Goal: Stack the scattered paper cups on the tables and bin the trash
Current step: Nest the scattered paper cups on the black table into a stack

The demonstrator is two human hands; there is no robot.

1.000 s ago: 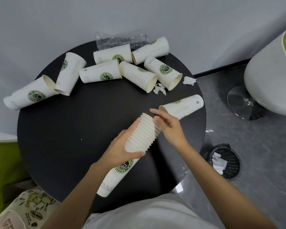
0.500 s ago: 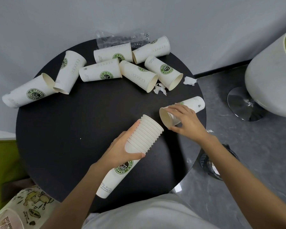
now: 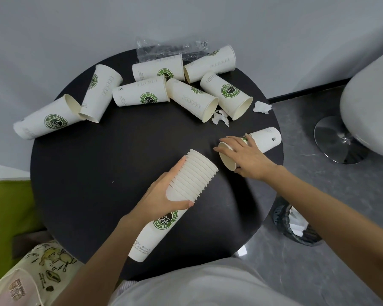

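My left hand (image 3: 161, 195) grips a tilted stack of nested white paper cups (image 3: 186, 184) over the round black table (image 3: 93, 173), open end facing up and right. My right hand (image 3: 245, 155) grips a single cup (image 3: 265, 140) lying on its side near the table's right edge, fingers curled over its rim end. Several more green-logo cups lie scattered along the far side, among them one (image 3: 139, 94) in the middle and one (image 3: 47, 121) at the far left. Torn paper scraps (image 3: 220, 118) and a crumpled scrap (image 3: 261, 107) lie by the right-hand cups.
A clear plastic wrapper (image 3: 168, 48) lies at the table's back edge against the grey wall. A black mesh bin (image 3: 296, 226) with paper in it stands on the floor at right. A white chair on a chrome base (image 3: 338, 140) is far right; a green seat (image 3: 7, 213) at left.
My right hand left the top of the stack, moved right and took hold of the single cup by the table edge. The stack in my left hand stayed put.
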